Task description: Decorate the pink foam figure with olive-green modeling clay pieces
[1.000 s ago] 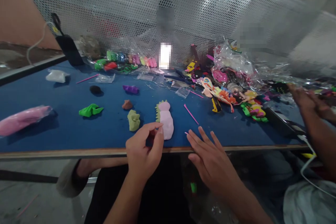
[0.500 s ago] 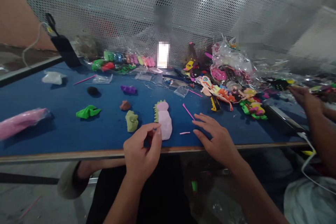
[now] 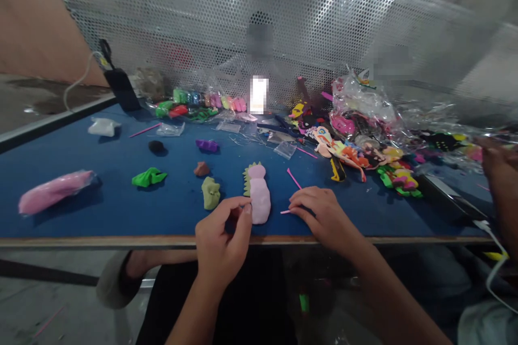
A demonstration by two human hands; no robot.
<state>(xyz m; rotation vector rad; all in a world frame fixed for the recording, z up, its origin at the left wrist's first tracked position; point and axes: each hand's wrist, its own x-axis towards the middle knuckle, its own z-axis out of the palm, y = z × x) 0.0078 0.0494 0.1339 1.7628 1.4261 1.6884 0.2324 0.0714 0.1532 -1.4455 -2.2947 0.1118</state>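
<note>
A flat pale pink clay figure [image 3: 260, 202] lies near the table's front edge, with green clay spikes [image 3: 246, 179] along its upper left side. My left hand [image 3: 224, 234] is pinched at the figure's lower left edge; whatever its fingertips hold is too small to make out. On the right, my right hand [image 3: 324, 215] closes thumb and fingers on the end of a short thin pink stick [image 3: 285, 212]. Just beyond those fingers lies a longer pink plastic tool [image 3: 293, 178], partly covered by them. An olive-green clay lump [image 3: 211, 193] sits left of the figure.
Brown [image 3: 201, 168], purple [image 3: 208, 145], black [image 3: 156, 146] and bright green clay [image 3: 149, 177] lie to the left, with a wrapped pink clay pack [image 3: 56, 192]. A yellow cutter [image 3: 337, 170] and heaped clay pieces lie right. A co-worker's hand [image 3: 499, 172] is at far right.
My right hand has gone from spread fingers to a pinch on the short pink stick. My left hand stays pinched beside the figure. The view has shifted slightly.
</note>
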